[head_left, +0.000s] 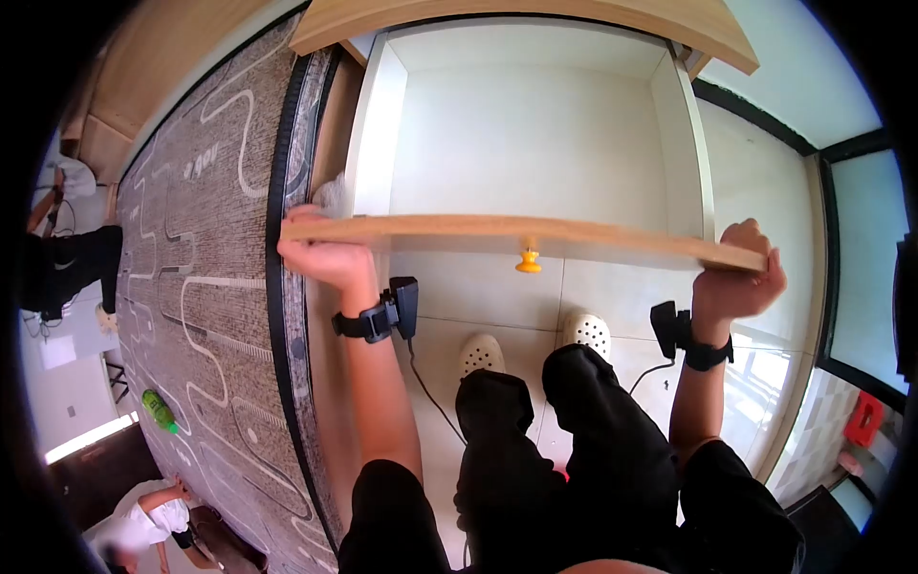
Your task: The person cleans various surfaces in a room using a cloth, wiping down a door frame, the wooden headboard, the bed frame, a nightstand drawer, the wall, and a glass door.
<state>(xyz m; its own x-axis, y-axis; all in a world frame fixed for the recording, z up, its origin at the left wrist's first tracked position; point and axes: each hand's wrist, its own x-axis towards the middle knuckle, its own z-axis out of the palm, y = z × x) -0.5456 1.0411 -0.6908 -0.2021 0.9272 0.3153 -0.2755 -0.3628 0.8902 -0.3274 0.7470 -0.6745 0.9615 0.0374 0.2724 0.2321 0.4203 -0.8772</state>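
Observation:
A drawer with white walls stands pulled out from a wooden cabinet at the top of the head view. Its wood-edged front panel runs across the middle, with a yellow knob on the outer face. My left hand is closed around the panel's left end. At the right end my right hand grips the same panel, fingers curled over the edge. Parts of the fingers are hidden behind the wood. Inside the drawer only bare white surfaces show.
Black devices on straps sit on both wrists, with cables hanging down. To the left lies a grey patterned carpet with a green bottle. Other people are at the far left. A dark-framed glass panel stands right.

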